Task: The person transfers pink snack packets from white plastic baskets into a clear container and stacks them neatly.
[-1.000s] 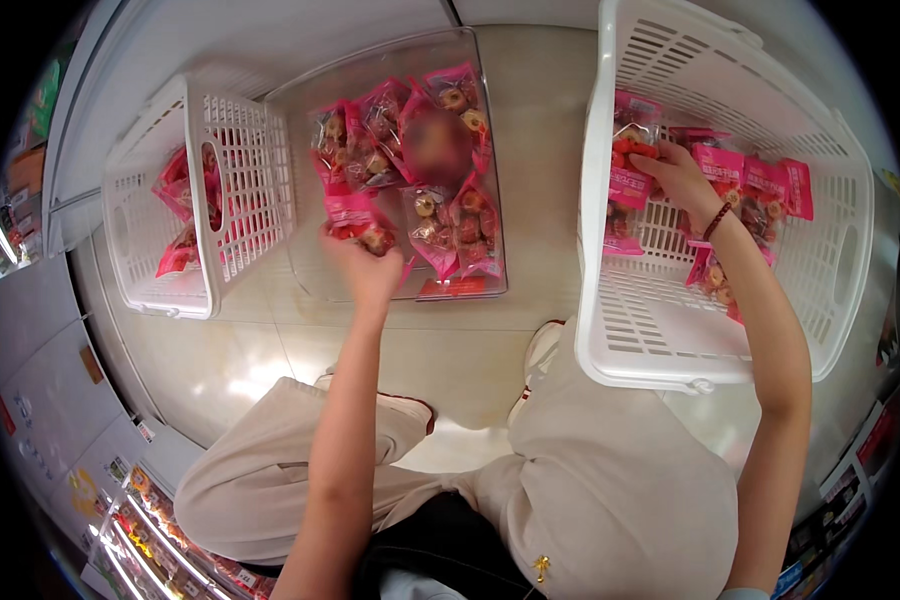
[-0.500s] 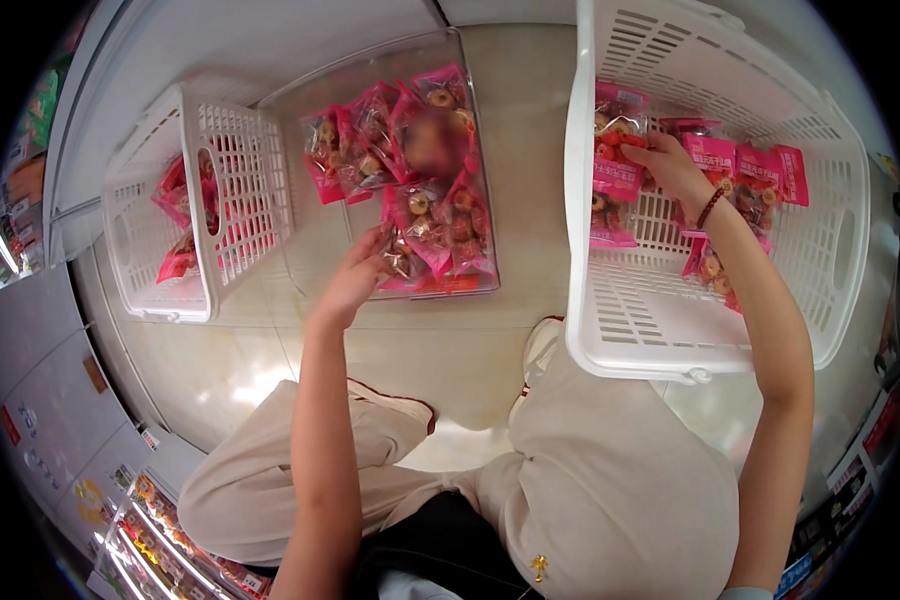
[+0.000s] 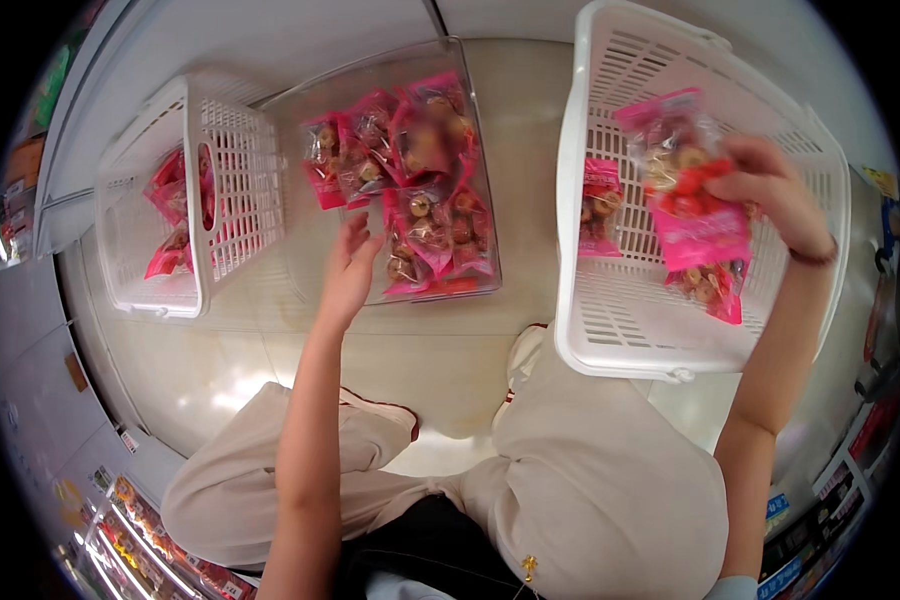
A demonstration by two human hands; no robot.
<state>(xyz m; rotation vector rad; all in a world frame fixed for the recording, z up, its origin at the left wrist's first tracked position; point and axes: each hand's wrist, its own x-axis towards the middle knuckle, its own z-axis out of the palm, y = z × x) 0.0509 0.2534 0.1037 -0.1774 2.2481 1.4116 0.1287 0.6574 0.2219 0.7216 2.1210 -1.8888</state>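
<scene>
- the right hand (image 3: 785,205), toward two o'clock, grips a pink snack bag (image 3: 692,205), its fingers closed on the bag's three o'clock edge.
- that bag hangs tilted over the large white basket (image 3: 620,354); its clear window shows pale ring-shaped pieces and a red patch, and its pink end points toward five o'clock.
- beneath it, toward its five o'clock end, a lower bag (image 3: 707,288) lies partly covered; i cannot tell whether the two touch.
- another bag, the side bag (image 3: 600,208), lies by the basket's nine o'clock wall.
- the left hand (image 3: 346,268) is at the seven o'clock part of the clear bin (image 3: 370,80), its fingers open and loose, with nothing seen in them.
- just beside it, toward three o'clock, is the nearest bag (image 3: 404,264) of a pink cluster in the bin; a patch of that cluster is blurred.
- toward ten o'clock stands the small white basket (image 3: 194,150), with pink packets (image 3: 172,250) inside.
- a dark bracelet (image 3: 815,257) circles the right wrist.
- both baskets and the bin sit on the pale tiled floor (image 3: 440,360).
</scene>
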